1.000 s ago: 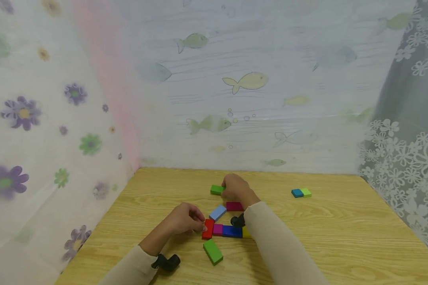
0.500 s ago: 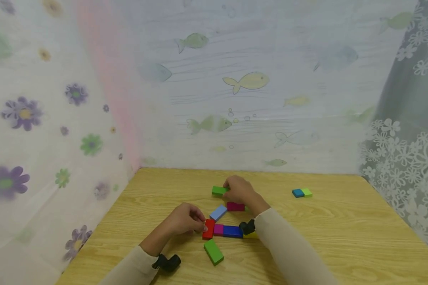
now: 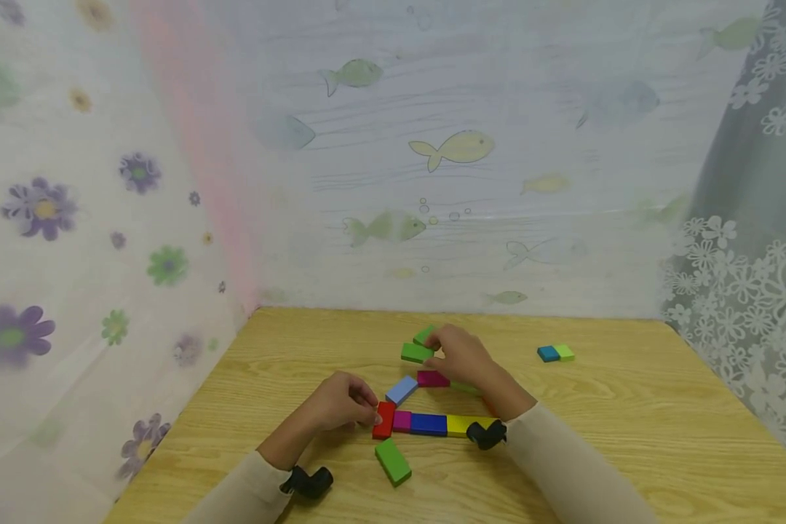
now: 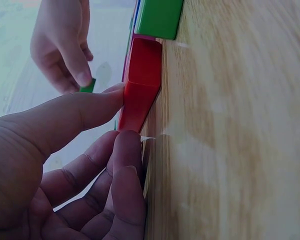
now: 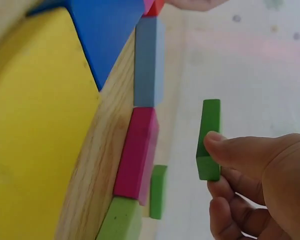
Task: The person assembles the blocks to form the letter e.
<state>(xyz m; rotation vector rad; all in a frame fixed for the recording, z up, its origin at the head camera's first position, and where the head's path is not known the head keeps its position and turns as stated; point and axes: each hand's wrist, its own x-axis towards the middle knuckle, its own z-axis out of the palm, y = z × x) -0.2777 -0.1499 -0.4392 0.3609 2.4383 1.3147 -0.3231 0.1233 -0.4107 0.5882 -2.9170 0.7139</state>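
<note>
In the head view my left hand (image 3: 342,402) is at the red block (image 3: 383,420). Thumb and curled fingers pinch the end of that block in the left wrist view. My right hand (image 3: 460,356) grips a green block (image 5: 210,125) between thumb and fingers, raised above the table. A second green block (image 3: 424,335) lies behind it. From the red block a row runs rightward: a magenta block (image 3: 402,421), a blue block (image 3: 429,424) and a yellow block (image 3: 458,426). Behind stand a light blue block (image 3: 402,391), a dark pink block (image 3: 433,378) and a light green block (image 5: 120,220).
Nearer the person, another green block (image 3: 393,462) lies slantwise. A dark blue block (image 3: 548,354) and a lime block (image 3: 565,353) sit together at the right rear of the wooden table (image 3: 629,437). Patterned curtains (image 3: 458,240) hang around the table.
My right hand has moved right and slightly nearer, carrying the green block along. The second green block and the yellow block have come into view. My left hand keeps its place on the red block.
</note>
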